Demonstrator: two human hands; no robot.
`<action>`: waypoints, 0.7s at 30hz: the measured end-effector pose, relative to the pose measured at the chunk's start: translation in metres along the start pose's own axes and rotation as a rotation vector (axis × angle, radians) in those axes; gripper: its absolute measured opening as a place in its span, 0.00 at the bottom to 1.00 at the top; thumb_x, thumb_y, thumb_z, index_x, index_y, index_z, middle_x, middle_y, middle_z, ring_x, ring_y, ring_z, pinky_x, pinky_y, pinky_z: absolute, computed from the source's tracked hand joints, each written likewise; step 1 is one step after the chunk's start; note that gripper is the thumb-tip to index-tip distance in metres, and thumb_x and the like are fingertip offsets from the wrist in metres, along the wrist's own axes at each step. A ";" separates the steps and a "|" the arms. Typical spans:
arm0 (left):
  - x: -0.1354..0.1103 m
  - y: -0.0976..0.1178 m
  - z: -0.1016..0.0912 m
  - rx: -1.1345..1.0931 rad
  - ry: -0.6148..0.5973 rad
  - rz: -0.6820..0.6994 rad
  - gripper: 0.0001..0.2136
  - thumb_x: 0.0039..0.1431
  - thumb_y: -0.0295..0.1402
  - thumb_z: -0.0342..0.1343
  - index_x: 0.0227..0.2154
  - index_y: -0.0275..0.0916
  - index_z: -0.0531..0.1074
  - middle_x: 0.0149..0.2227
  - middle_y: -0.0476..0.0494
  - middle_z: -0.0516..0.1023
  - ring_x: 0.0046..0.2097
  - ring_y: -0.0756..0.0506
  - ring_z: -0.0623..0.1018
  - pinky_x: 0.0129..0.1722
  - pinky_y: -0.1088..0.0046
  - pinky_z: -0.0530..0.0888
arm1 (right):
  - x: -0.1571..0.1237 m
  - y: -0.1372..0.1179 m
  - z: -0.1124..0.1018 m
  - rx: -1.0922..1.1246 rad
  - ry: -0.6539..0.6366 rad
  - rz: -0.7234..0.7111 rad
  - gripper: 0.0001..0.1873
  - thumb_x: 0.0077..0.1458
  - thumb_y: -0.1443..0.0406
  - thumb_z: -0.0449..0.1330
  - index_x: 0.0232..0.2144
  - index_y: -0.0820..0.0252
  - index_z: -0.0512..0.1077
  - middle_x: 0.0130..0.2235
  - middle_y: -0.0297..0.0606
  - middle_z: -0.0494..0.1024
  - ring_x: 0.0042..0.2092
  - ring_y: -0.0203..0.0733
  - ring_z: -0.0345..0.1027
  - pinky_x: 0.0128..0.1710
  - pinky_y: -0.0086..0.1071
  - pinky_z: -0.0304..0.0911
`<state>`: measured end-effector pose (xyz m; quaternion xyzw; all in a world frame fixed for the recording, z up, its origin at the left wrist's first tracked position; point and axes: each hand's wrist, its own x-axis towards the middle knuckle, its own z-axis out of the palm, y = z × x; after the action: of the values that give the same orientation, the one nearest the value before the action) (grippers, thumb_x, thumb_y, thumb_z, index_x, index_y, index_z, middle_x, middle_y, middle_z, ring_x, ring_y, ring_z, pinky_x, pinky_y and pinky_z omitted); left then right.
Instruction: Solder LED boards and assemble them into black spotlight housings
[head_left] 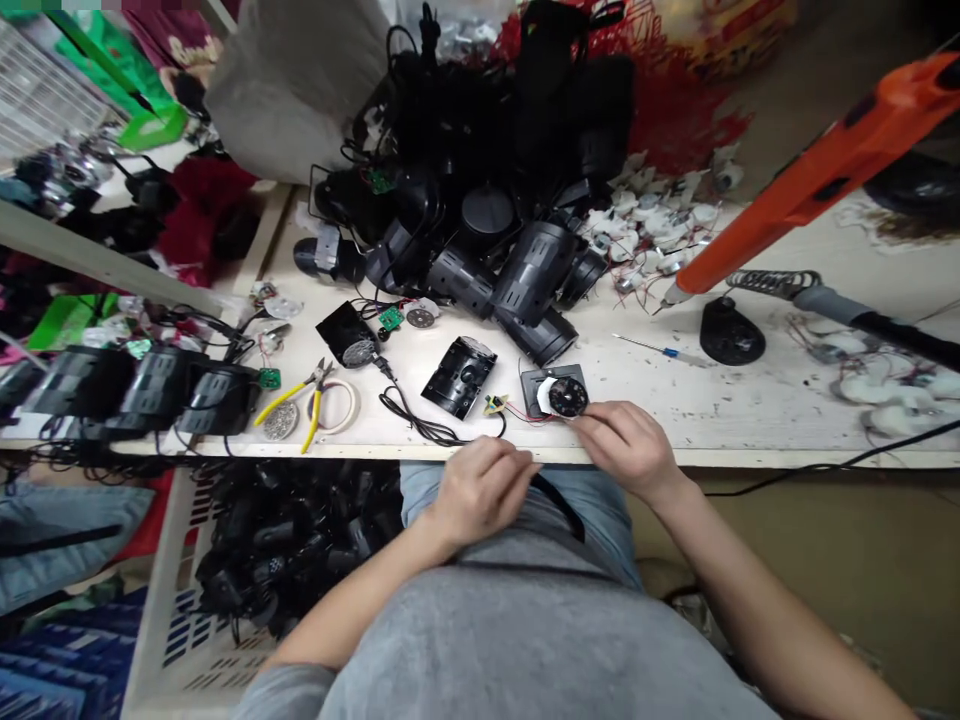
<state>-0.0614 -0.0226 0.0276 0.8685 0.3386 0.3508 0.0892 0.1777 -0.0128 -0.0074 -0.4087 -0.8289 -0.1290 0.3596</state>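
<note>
My left hand (pixel 480 490) is closed just off the bench's front edge, its fingers pressed together. Whatever it pinches is hidden; a black cable (pixel 424 430) runs close to it. With thumb and fingers, my right hand (pixel 628 442) grips the edge of a black round disc (pixel 568 397) on a white motor piece. Beneath that lies a flat dark plate (pixel 534 388). Thin red wires lead left from there to a small circuit board (pixel 495 404). Beyond my left hand, an opened black housing half (pixel 460 377) rests on the bench.
Yellow-handled pliers (pixel 313 400) lie by a tape roll (pixel 346 405). Black housings (pixel 536 270) pile up at the back. An orange electric screwdriver (pixel 817 180) hangs at right above a small blue-handled screwdriver (pixel 667 351). A white crate (pixel 161 610) of black parts stands below left.
</note>
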 end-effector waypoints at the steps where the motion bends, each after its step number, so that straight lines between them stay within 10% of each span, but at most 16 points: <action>1: -0.001 0.007 0.010 -0.056 0.001 -0.041 0.03 0.65 0.27 0.56 0.41 0.38 0.71 0.32 0.45 0.77 0.33 0.49 0.76 0.32 0.74 0.75 | -0.001 -0.001 0.000 0.001 -0.002 0.015 0.06 0.59 0.73 0.61 0.37 0.57 0.72 0.35 0.38 0.77 0.35 0.38 0.68 0.35 0.32 0.68; 16: -0.007 0.004 0.046 -0.211 0.128 -0.244 0.15 0.66 0.26 0.54 0.55 0.39 0.67 0.50 0.36 0.76 0.52 0.44 0.78 0.45 0.70 0.81 | -0.009 -0.012 -0.007 0.046 0.034 0.183 0.09 0.57 0.71 0.65 0.39 0.56 0.73 0.35 0.37 0.78 0.35 0.40 0.73 0.34 0.33 0.71; 21: -0.002 0.002 0.055 -0.194 0.208 -0.239 0.11 0.66 0.27 0.55 0.50 0.39 0.68 0.45 0.39 0.78 0.46 0.46 0.80 0.41 0.72 0.80 | -0.021 0.007 -0.020 0.127 0.418 0.658 0.09 0.52 0.70 0.69 0.36 0.56 0.75 0.32 0.36 0.77 0.32 0.41 0.73 0.30 0.35 0.70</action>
<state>-0.0246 -0.0207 -0.0130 0.7685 0.4113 0.4566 0.1781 0.2013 -0.0304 -0.0086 -0.5944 -0.5688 -0.0360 0.5673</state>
